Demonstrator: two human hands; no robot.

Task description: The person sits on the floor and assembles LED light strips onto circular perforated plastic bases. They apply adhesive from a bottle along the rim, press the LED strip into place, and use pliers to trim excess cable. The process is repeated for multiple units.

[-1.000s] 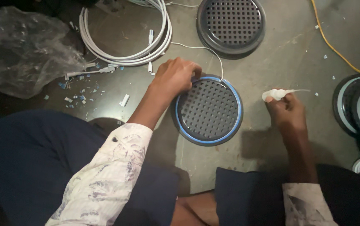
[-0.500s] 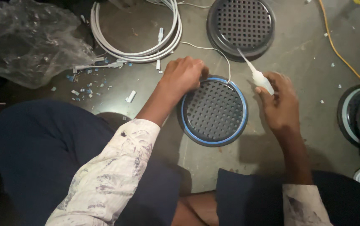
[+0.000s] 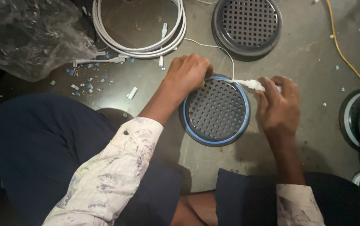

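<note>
Head view: on the concrete floor between our knees lies a round blue-rimmed grille, our left hand clenched on its upper-left rim while our right hand pinches a small white connector at its upper-right edge, a thin white wire trailing away.

Illumination was dim and warm, strongest over the middle of the floor. Soft shadows fell toward the near edge beneath the forearms and the round grille. The crumpled plastic sheet showed faint glare. Left and right margins fell to near black. Focus was acceptable, with slight softness and grain.
</note>
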